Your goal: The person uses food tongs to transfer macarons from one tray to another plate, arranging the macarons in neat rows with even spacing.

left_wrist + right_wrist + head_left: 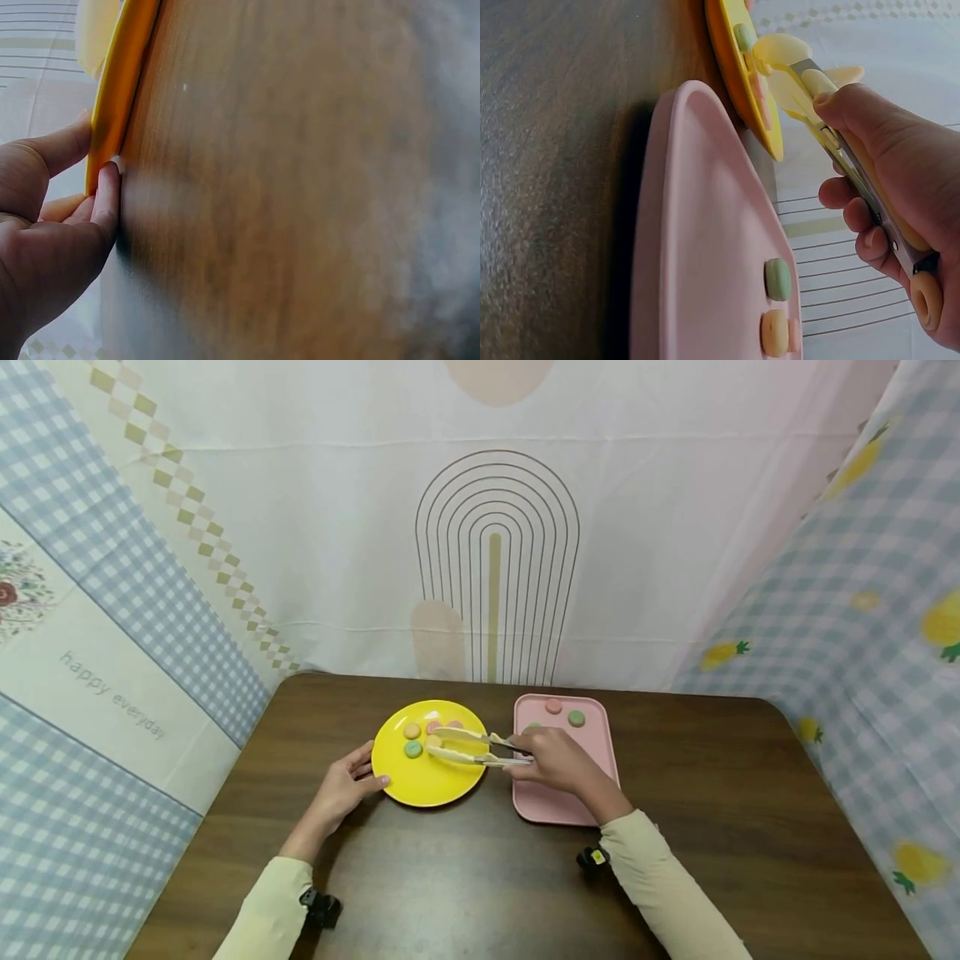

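My left hand (341, 793) holds the rim of a round yellow plate (427, 789), thumb on one side of the edge and fingers on the other. Several small macarons lie on the plate, among them a green macaron (413, 748) and a yellow macaron (412, 730). In my right hand (558, 760) is a pair of tongs (862, 180) with pale yellow tips. Those tips reach over the plate, on either side of another yellow macaron (433, 741); whether they touch it I cannot tell.
Beneath my right forearm lies a pink tray (551, 808). It carries a pink macaron (553, 706), a green macaron (576, 718) and others partly hidden by the hand. The brown table (450, 885) meets a patterned cloth (337, 568) at the back.
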The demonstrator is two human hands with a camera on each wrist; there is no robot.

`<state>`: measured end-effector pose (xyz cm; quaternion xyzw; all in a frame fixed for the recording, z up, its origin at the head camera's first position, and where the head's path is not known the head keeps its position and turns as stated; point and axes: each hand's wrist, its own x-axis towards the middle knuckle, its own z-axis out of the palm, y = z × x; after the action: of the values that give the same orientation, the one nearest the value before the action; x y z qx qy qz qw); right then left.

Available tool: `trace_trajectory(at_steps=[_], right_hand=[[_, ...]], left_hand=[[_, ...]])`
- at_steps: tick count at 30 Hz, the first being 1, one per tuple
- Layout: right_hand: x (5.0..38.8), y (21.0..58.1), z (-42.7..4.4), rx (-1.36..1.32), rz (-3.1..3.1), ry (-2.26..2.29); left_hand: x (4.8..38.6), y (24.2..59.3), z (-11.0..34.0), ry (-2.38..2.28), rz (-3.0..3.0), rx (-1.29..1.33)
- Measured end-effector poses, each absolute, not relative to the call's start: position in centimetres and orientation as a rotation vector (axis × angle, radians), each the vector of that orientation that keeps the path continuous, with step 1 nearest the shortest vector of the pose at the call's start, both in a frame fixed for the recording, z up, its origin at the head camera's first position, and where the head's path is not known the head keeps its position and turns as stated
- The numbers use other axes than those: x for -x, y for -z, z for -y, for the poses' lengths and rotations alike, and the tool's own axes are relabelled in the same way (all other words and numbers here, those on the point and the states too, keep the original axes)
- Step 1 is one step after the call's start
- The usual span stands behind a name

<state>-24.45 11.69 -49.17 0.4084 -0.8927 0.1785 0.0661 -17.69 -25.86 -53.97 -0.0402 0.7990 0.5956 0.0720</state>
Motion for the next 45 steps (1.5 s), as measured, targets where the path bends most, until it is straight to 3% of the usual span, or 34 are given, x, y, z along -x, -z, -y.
trace_trajectory(at_steps=[15, 30, 38, 45], right_hand=[[24.2, 48.6, -13.1, -1.222, 2.708, -0.578], [23.9, 45.9, -23.8, -1.108, 2.649, -0.501], [23.8, 47.2, -29.1, -0.989, 2.684, -0.426], [23.2, 48.4, -30.9, -0.893, 2.815, -0.437]], left_hand=[[17.6, 53.6, 25.7, -1.784, -2.393, 0.132], [17.6, 53.5, 25.6, -1.727, -2.43, 0.152], [17.6, 53.5, 25.6, -1.73, -2.429, 0.151], [17.8, 53.8, 25.6, -1.743, -2.423, 0.152]])
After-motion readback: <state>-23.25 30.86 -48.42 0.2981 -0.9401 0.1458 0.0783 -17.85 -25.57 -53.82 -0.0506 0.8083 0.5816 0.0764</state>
